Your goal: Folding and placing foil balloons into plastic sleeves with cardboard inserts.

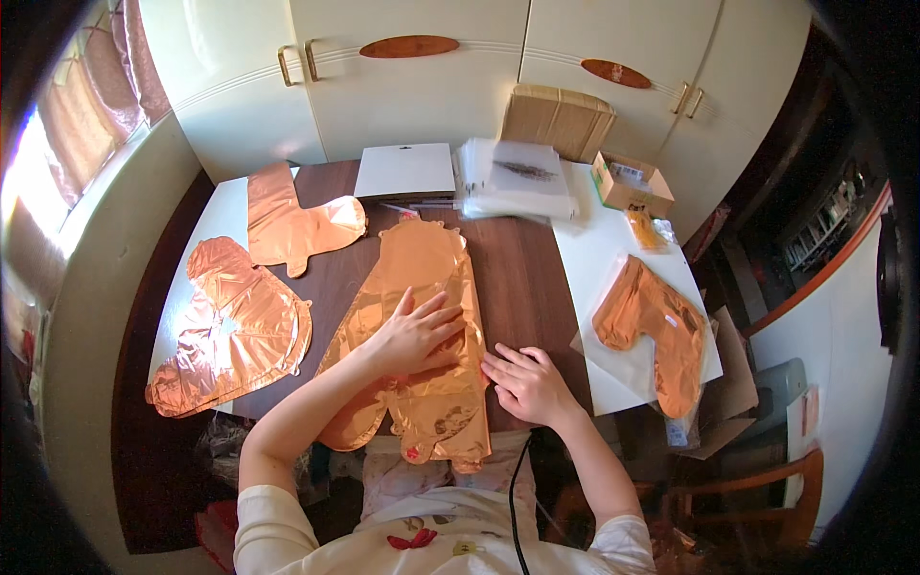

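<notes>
Dark wood surface (522, 278) with white sheets at left and right ends. Heart foil (235, 331) lying flat at left edge. Copper foil shape (292, 225) behind it, partly on white sheet. White card (405, 171) at far edge, beside stack of clear bags (517, 180). Cardboard box (558, 120) behind stack. Small open carton (631, 184) at right. Bagged foil (656, 331) on right sheet. Cream cupboard doors (422, 86) behind. Wooden chair (767, 479) lower right.
</notes>
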Demonstrator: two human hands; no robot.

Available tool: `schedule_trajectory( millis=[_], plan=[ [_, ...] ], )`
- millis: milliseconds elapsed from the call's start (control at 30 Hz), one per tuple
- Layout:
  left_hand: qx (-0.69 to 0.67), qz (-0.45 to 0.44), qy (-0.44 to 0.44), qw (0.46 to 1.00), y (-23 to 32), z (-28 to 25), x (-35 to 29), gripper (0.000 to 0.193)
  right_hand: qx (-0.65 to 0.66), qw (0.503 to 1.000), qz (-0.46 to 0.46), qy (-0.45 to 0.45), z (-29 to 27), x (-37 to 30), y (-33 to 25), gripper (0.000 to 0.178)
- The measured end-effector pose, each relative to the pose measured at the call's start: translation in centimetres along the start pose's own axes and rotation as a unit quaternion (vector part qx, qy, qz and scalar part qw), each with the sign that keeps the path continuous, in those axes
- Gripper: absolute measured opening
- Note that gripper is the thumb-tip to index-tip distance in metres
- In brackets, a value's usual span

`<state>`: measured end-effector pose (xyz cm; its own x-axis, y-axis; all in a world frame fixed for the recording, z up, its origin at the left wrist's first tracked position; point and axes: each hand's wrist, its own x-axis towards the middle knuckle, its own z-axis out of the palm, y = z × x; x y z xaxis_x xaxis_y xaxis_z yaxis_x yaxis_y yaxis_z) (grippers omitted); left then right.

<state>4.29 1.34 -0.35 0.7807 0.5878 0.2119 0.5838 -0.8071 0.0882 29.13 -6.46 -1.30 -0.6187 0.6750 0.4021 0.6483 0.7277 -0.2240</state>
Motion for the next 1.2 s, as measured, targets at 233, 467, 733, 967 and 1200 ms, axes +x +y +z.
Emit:
schedule_trajectory(
  millis=[233,467,733,967,1200],
  plan=[
    [0.007,0.044,0.025,0.999,0.7,0.0,1.9,0.054,-0.006,1.000,-0.012,0.016,-0.2,-0.1,-0.3,0.033],
    [0.002,0.022,-0.031,0.999,0.3,1.1,3.0,0.060,-0.014,0.999,-0.016,0.031,0.2,-0.1,-0.4,0.028],
    [0.036,-0.004,-0.002,0.999,-0.5,2.3,3.8,0.064,-0.023,0.999,-0.014,0.042,-0.1,0.0,-0.6,0.023],
    [0.066,-0.036,-0.010,0.997,-1.9,1.8,5.3,0.071,-0.022,0.998,-0.016,0.052,-0.1,0.0,-0.6,0.020],
    [0.091,-0.074,-0.051,0.992,-2.3,0.5,7.2,0.073,-0.014,0.999,-0.015,0.050,0.0,0.0,-0.5,0.024]
  ],
)
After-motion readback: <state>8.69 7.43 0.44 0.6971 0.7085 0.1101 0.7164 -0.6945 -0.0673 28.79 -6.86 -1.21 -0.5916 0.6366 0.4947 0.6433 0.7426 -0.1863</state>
